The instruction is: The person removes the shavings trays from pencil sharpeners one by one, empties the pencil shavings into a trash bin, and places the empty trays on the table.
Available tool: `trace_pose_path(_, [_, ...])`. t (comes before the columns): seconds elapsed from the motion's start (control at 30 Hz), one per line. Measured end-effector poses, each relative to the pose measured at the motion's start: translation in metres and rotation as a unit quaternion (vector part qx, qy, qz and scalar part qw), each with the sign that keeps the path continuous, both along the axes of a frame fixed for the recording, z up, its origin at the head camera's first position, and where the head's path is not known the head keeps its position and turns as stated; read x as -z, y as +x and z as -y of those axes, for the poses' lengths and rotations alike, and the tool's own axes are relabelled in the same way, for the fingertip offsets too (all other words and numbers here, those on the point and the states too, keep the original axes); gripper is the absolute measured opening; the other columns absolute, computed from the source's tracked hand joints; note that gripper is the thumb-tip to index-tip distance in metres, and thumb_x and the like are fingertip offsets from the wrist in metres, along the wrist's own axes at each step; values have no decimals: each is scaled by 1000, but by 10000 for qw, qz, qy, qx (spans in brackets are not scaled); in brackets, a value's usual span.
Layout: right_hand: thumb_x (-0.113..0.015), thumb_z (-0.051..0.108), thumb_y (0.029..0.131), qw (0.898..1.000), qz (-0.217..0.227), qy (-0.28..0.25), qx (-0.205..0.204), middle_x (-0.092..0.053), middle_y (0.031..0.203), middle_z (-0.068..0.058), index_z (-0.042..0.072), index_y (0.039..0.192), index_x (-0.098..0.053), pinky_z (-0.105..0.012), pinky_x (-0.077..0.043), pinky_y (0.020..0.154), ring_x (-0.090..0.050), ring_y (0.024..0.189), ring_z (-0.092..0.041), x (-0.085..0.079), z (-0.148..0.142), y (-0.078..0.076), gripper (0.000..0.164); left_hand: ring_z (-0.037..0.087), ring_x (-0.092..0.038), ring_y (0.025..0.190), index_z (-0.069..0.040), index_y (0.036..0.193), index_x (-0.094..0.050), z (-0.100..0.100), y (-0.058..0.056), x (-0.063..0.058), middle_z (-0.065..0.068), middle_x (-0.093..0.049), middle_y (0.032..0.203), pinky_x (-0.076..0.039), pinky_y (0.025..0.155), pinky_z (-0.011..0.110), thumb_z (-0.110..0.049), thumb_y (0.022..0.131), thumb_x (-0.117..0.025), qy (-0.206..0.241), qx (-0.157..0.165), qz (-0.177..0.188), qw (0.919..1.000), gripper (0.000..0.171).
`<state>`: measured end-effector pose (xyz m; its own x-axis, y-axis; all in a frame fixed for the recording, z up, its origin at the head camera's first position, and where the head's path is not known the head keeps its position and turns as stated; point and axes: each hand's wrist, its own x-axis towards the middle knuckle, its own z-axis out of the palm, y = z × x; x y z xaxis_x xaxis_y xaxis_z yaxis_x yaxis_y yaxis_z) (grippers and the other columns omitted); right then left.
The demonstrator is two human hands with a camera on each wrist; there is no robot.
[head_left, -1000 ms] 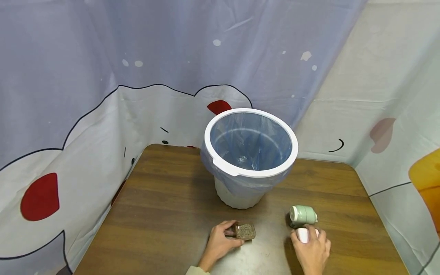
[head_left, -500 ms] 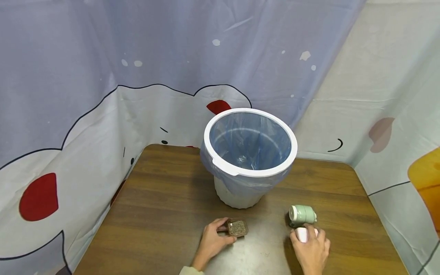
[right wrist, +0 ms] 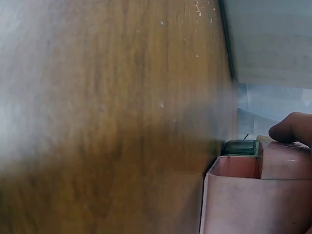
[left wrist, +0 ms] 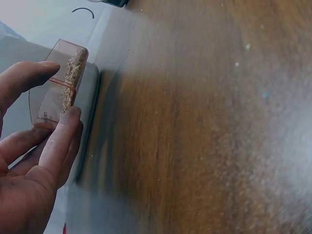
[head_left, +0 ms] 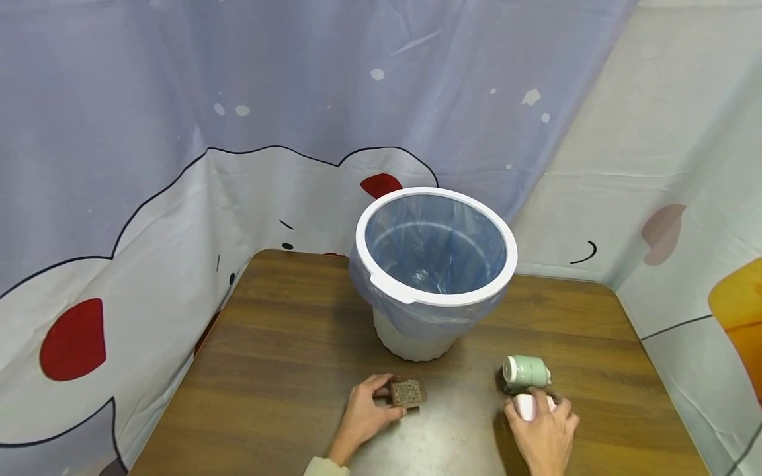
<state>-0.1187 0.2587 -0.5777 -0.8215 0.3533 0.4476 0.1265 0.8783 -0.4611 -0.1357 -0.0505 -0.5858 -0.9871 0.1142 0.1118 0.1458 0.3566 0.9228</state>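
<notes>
My left hand (head_left: 364, 410) pinches a small clear pinkish shavings container (head_left: 408, 393) between thumb and fingers, in front of the trash can. In the left wrist view, pale brown shavings lie along one side of the container (left wrist: 44, 100). At the right, my right hand (head_left: 546, 428) grips a pale pink pencil sharpener body (head_left: 525, 407) on the table. The right wrist view shows an open hollow in this pink body (right wrist: 258, 207), with one finger on its top. Just behind it, a green cylinder with a white end (head_left: 526, 371) lies on its side.
A white trash can (head_left: 411, 340) lined with a translucent bluish bag stands at the middle back of the wooden table (head_left: 286, 344). Small crumbs dot the tabletop. A printed curtain (head_left: 286, 86) hangs behind the table and along both sides.
My left hand has shifted left and slightly away from me with the shavings container, which has turned a little. My right hand and the pink sharpener body have stayed nearly still.
</notes>
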Motion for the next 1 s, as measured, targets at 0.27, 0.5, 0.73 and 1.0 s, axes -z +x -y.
trace_pose_path(0.27, [-68,46,56,9991,430,28,-55,-39,107,-19,16,96,-57,-49,-30,56,-35,83,-43,-8,-2,1,51,18,-55,83,-1,112,-51,7,-1,-3,6,-52,106,-45,70,33,-24,57,-75,141,90,84,9998,64])
trace_pose_path(0.5, [-62,55,60,9943,1038,-218,-88,-38,114,-14,18,102,-55,-53,-29,63,-33,92,-43,-20,-1,5,57,29,-54,85,5,112,-49,10,3,-21,16,-50,107,-43,72,43,-15,58,-75,679,152,231,9973,64])
trace_pose_path(0.73, [-59,58,61,9931,1112,-362,-84,-38,114,-15,17,102,-56,-54,-27,66,-31,96,-43,-28,0,5,59,29,-54,85,5,112,-49,12,6,-28,16,-50,108,-43,72,43,-15,58,-75,727,125,258,9969,63])
trace_pose_path(1.0, [-57,55,66,9945,881,-557,-140,-38,113,-18,11,103,-56,-52,-27,73,-30,100,-41,-40,1,2,57,24,-55,86,2,114,-49,17,-2,-5,9,-51,108,-43,74,39,-27,55,-76,463,98,124,9988,70])
